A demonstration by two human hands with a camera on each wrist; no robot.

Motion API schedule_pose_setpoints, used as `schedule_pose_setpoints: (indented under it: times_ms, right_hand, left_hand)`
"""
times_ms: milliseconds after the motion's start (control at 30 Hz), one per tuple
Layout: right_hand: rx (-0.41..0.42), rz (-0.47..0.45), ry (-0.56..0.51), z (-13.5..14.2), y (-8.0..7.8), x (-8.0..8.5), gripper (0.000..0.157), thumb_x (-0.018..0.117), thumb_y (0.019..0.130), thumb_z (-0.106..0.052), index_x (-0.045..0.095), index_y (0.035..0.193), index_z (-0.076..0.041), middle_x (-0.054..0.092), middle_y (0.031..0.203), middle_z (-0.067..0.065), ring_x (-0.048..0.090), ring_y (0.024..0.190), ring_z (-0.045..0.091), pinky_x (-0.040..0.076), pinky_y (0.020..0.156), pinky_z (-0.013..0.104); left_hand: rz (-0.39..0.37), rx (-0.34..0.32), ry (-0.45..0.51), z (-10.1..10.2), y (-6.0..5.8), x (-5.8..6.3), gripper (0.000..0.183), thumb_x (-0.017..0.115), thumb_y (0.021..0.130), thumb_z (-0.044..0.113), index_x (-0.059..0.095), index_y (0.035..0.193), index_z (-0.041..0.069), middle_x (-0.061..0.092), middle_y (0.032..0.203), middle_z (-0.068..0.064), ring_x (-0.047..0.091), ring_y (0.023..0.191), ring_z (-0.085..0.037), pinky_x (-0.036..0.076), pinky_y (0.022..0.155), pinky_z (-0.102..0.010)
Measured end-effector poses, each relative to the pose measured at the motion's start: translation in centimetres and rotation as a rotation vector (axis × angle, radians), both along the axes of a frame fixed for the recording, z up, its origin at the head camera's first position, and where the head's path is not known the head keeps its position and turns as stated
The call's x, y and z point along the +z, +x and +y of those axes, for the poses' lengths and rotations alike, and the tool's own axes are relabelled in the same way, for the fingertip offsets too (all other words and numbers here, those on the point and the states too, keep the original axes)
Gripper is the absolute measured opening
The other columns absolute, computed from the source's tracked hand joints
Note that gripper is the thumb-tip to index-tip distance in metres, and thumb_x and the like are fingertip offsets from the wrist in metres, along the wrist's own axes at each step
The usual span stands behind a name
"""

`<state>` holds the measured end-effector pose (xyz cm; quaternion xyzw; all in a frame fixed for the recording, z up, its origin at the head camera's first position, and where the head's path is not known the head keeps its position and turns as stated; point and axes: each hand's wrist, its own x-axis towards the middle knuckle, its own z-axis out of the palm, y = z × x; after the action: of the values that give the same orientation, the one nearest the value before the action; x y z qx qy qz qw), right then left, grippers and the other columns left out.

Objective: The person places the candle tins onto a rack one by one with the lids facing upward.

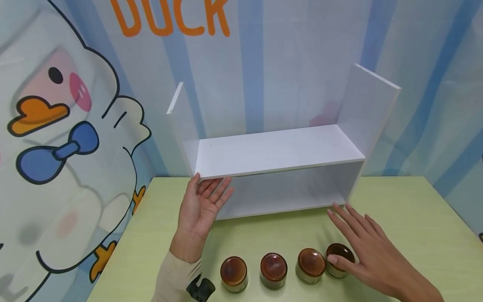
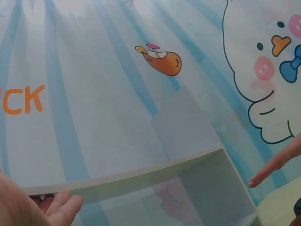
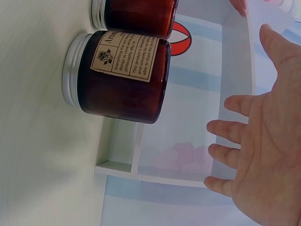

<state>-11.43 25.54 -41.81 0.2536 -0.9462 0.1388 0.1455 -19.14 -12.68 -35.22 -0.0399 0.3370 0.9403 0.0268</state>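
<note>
Pale green table (image 1: 419, 218). Behind table: light blue backdrop (image 1: 290, 75) with darker stripes, orange "DUCK" lettering (image 1: 167, 19). Left of table: 1 large white cartoon duck (image 1: 75, 191).

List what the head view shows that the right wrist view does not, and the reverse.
Only the head view: the orange lettering on the backdrop, all four brown jars in a row, and the black device at the left wrist.

Only the right wrist view: a jar label with a rose and legible print, and the right hand's palm; the head view shows its back.

Both: the white shelf, the tabletop, the right hand, at least two jars, and some of the left hand.
</note>
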Motion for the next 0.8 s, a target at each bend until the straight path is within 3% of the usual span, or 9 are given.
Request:
schedule_pose_setpoints:
  times_ms: [500,600,800]
  right_hand:
    - [-0.011,-0.017,0.018,0.34,0.28,-0.3,0.087,0.069,0.094,-0.05,0.022,0.163,-0.025,0.022,0.169,0.001,0.011,0.157,0.024,-0.003,0.128,0.038]
    - [-0.013,-0.029,0.013,0.37,0.27,-0.4,0.087,0.069,0.094,-0.05,0.022,0.163,-0.025,0.022,0.169,0.002,0.01,0.158,0.023,-0.005,0.128,0.038]
    - [-0.013,-0.028,0.007,0.51,0.27,-0.6,0.087,0.069,0.094,-0.05,0.023,0.163,-0.025,0.024,0.168,0.003,0.01,0.158,0.022,0.003,0.128,0.045]
  left_hand:
    - [0.013,-0.008,-0.003,-0.01,0.06,-0.01,0.047,0.038,0.111,0.04,0.042,0.142,0.004,0.054,0.13,-0.012,0.065,0.119,-0.028,0.05,0.108,-0.045]
    - [0.014,-0.007,-0.004,0.0,0.04,0.0,0.047,0.038,0.111,0.04,0.042,0.142,0.004,0.054,0.13,-0.012,0.065,0.12,-0.028,0.05,0.108,-0.045]
    - [0.013,-0.004,-0.006,0.03,-0.01,0.04,0.046,0.038,0.111,0.04,0.043,0.14,0.005,0.055,0.128,-0.011,0.066,0.118,-0.028,0.052,0.106,-0.045]
